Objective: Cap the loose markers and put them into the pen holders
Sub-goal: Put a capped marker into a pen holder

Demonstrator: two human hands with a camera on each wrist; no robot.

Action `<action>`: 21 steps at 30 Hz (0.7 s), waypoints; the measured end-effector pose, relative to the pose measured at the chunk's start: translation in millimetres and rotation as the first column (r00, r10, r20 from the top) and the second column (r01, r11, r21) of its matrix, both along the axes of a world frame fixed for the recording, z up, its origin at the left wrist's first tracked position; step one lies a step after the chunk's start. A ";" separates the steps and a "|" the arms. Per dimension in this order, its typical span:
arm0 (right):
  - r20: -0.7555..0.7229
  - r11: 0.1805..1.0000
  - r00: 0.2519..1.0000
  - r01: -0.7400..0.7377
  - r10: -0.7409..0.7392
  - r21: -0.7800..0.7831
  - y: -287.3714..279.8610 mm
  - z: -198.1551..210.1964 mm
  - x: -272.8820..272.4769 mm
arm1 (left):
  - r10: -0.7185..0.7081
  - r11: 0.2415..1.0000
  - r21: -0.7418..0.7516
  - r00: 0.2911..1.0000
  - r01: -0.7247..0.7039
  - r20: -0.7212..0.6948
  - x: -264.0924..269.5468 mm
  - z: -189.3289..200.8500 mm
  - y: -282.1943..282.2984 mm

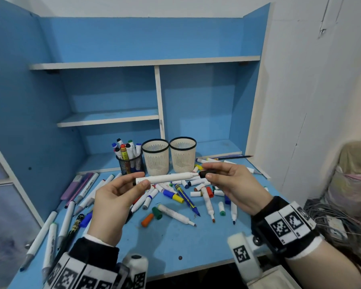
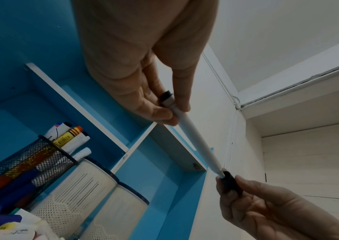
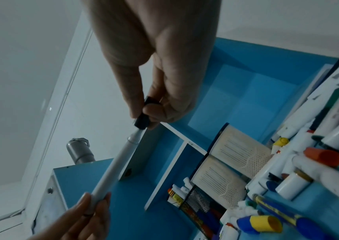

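Observation:
Above the blue desk my left hand point(image 1: 141, 180) pinches the back end of a white marker point(image 1: 169, 177), held level. My right hand point(image 1: 208, 173) pinches a black cap point(image 1: 204, 174) right at the marker's tip; the cap point(image 2: 229, 181) sits over the nib end of the marker point(image 2: 193, 136). In the right wrist view the cap point(image 3: 143, 122) meets the marker point(image 3: 119, 162), whose grey neck still shows. Two cream mesh pen holders point(image 1: 155, 156) point(image 1: 183, 154) stand behind with nothing showing above their rims. A black mesh holder point(image 1: 130, 163) holds several capped markers.
Loose markers and caps in several colours litter the desk point(image 1: 175, 243) under my hands, among them an orange cap point(image 1: 147, 220) and a green cap point(image 1: 157, 212). More pens lie along the left edge. Blue shelves point(image 1: 108, 119) rise behind. A pencil point(image 1: 233, 157) lies at the back right.

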State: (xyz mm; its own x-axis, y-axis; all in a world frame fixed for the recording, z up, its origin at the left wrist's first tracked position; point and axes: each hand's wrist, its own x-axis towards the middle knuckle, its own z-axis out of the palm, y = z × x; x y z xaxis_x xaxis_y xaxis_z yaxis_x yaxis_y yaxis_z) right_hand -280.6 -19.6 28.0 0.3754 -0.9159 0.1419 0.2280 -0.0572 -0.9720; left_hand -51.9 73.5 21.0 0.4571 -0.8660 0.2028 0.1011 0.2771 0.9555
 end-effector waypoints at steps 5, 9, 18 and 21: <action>0.055 1.000 0.998 0.009 -0.010 0.018 5.6 -4.2 5.1 | -0.041 0.999 -0.003 0.999 0.041 -0.020 2.1 0.3 0.3; 0.061 1.000 0.998 0.027 -0.026 -0.004 6.8 -5.4 5.5 | -0.114 0.993 0.017 0.993 0.114 -0.021 2.7 1.4 1.1; 0.008 0.990 1.000 0.026 -0.026 -0.136 21.7 -6.0 18.1 | -0.210 0.977 0.108 0.928 0.185 0.309 -8.1 12.4 4.9; -0.001 0.979 0.996 0.083 -0.084 -0.188 26.6 -5.1 24.7 | -0.196 0.980 0.100 0.931 0.173 0.307 -9.7 13.9 2.7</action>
